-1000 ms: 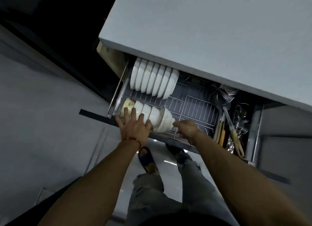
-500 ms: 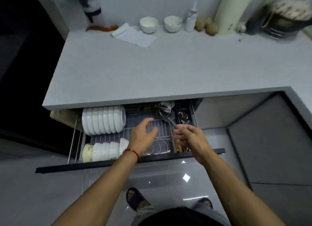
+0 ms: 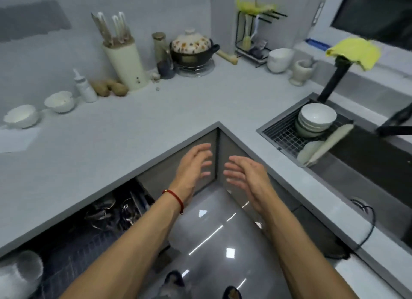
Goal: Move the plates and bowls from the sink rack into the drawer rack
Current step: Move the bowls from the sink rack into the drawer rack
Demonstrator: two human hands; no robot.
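My left hand [image 3: 193, 167] and my right hand [image 3: 246, 177] hover side by side in front of the inner counter corner, both empty with fingers spread. A stack of white bowls [image 3: 315, 120] stands on the wire sink rack [image 3: 283, 136] at the right, with pale plates [image 3: 323, 146] leaning at the rack's front edge. The open drawer rack [image 3: 73, 252] lies at the lower left under the counter, with white bowls [image 3: 20, 274] blurred at its left end.
An L-shaped grey counter [image 3: 138, 124] carries two small bowls [image 3: 40, 110], a knife block [image 3: 124, 60], a lidded pot [image 3: 192, 49] and a mortar [image 3: 301, 72]. A black faucet [image 3: 334, 80] with a yellow cloth stands over the sink. Glossy floor lies below.
My view has swung up and right from the drawer to the counter corner and sink. Both hands have left the drawer rack and now hang empty in the air.
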